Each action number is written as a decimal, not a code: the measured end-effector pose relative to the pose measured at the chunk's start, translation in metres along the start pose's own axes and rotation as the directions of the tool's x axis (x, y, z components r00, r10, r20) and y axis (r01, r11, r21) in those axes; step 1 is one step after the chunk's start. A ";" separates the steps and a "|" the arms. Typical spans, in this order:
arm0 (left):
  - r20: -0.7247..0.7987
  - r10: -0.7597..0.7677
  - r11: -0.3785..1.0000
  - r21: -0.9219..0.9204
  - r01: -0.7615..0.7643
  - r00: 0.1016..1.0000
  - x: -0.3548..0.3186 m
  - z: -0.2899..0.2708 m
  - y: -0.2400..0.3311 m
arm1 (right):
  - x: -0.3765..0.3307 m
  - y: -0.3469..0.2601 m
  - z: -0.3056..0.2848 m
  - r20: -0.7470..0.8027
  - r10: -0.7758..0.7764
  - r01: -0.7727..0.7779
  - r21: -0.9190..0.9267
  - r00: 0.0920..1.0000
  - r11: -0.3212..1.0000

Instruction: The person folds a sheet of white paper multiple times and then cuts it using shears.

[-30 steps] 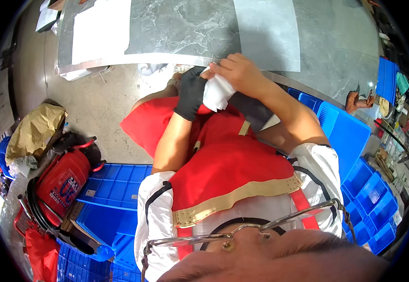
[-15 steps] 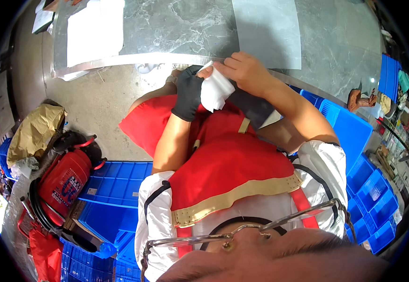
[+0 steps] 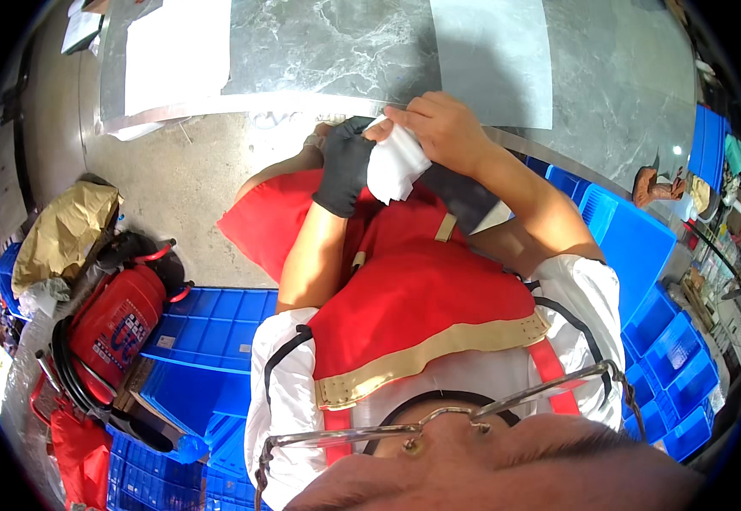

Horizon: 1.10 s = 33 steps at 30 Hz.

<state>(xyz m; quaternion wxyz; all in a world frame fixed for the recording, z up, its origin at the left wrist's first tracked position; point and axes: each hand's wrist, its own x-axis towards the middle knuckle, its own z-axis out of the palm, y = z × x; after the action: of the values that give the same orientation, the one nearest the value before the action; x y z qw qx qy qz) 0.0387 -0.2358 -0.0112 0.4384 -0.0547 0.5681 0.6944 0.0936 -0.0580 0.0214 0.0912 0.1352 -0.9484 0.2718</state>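
My left hand point(image 3: 344, 167), in a black glove, and my bare right hand point(image 3: 440, 129) meet in front of my chest, just below the edge of a grey marble table point(image 3: 336, 43). Both are closed on a crumpled white cloth point(image 3: 394, 167) between them. The right hand's fingers press on the cloth's top; the gloved hand grips it from the left. A dark flat piece point(image 3: 462, 198) sticks out from under the cloth toward my right forearm; its held end is hidden. I wear a red apron point(image 3: 413, 298).
A white sheet point(image 3: 176, 53) and a grey sheet point(image 3: 491, 58) lie on the table. To the left, on the concrete floor, are a red fire extinguisher point(image 3: 119, 319) and a brown paper bag point(image 3: 64, 230). Blue plastic bins point(image 3: 209, 319) surround my seat, and more blue bins point(image 3: 634, 247) stand at the right.
Both hands have stayed on the white cloth, shifting slightly up and right toward the table edge; the right hand's fingers have moved a little over the cloth.
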 end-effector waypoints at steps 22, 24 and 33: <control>0.092 0.330 0.840 0.426 -0.337 0.939 0.001 -0.009 -0.013 | 0.005 -0.011 -0.004 0.088 -0.132 0.148 -0.220 0.987 0.964; 0.005 0.157 0.962 0.227 -0.154 0.988 0.000 -0.004 -0.005 | 0.005 -0.010 -0.006 0.103 -0.123 0.144 -0.222 0.987 0.964; -0.002 0.054 0.998 0.033 -0.054 0.999 -0.005 0.005 0.010 | -0.001 -0.011 -0.014 0.122 -0.058 0.081 -0.191 0.991 0.978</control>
<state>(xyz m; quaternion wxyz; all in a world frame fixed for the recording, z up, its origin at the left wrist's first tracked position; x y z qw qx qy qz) 0.0376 -0.2342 0.0006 0.4196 -0.0329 0.5814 0.6963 0.0992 -0.0598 0.0381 0.0584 0.1740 -0.9690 0.1655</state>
